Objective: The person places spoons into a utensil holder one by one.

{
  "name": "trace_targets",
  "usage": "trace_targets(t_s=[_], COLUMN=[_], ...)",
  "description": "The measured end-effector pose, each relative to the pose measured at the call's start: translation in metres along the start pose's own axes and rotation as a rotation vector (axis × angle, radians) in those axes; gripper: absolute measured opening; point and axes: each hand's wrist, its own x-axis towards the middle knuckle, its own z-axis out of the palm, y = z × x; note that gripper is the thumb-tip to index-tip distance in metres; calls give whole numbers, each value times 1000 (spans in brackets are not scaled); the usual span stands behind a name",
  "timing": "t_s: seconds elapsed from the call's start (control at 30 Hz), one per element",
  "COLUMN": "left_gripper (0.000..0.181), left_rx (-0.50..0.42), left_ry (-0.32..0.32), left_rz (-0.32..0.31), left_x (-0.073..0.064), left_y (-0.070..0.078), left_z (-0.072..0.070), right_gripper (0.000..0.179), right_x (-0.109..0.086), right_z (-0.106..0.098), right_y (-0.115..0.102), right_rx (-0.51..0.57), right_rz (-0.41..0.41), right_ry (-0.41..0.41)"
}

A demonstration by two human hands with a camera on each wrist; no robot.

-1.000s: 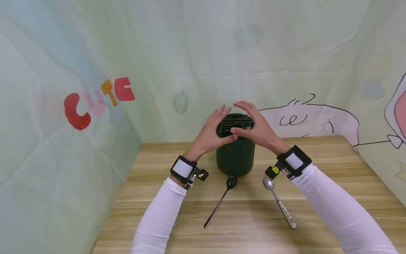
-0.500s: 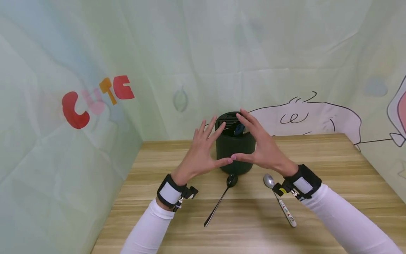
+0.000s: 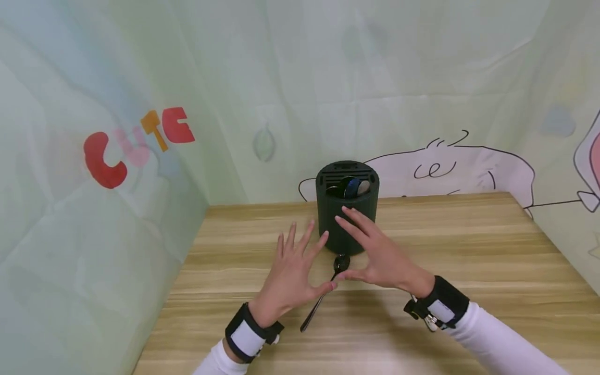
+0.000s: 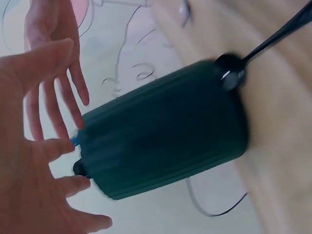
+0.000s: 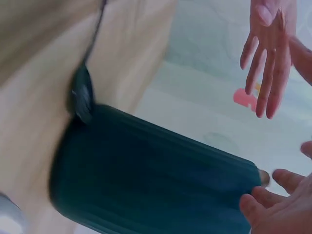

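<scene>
Both hands hover over the table with spread fingers and hold nothing. In the head view, my left hand [image 3: 289,278] is at the front left of a dark green utensil holder [image 3: 344,224]. My right hand [image 3: 386,260] covers part of the holder's front right, its thumb close to the left thumb; whether they touch I cannot tell. Several utensil ends [image 3: 352,187] poke out of the holder's slotted top. Just before its base lies a black spoon [image 3: 341,262], partly behind the thumbs. My right wrist hides most of a silver spoon, whose bowl [image 5: 9,217] shows in the right wrist view.
The wood-grain table [image 3: 225,250] ends at a printed cloth backdrop [image 3: 290,78], close behind the holder. More of that cloth [image 3: 56,250] hangs along the left edge. Black wrist straps with small cameras [image 3: 246,333] sit on both wrists.
Both hands have drawn back from around the holder's top, toward me and down the view, fingers still spread. The holder and black spoon stay put; the silver spoon has become mostly covered.
</scene>
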Motion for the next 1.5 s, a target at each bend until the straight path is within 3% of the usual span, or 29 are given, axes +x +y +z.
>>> trace_targets(t_s=[0.23,0.5,0.7,0.83,1.03,1.23,1.5], left_gripper=[88,77,57,44,33,14,20], left_rx=[-35,-55,-42,-47,-26,-106,-191], left_ry=[-52,-166,-152,-161,-175,-155,-162], left_rz=[-45,-88,-108,-129,-134,-139,-145], left_x=[-21,-38,-40,-41,-42,-41,-40], left_y=[4,10,11,11,9,6,5], left_z=[22,45,57,63,68,71,72], right_gripper=[98,82,55,40,24,19,13], right_x=[-14,-24,-24,-24,-25,-24,-24], right_z=[37,67,85,96,104,107,111], right_y=[0,-2,-1,0,-3,-2,1], right_rx=[15,-7,-98,-133,-125,-145,-222], right_rz=[24,112,43,-9,-19,-20,-47], right_ry=[-87,-230,-324,-328,-318,-310,-289])
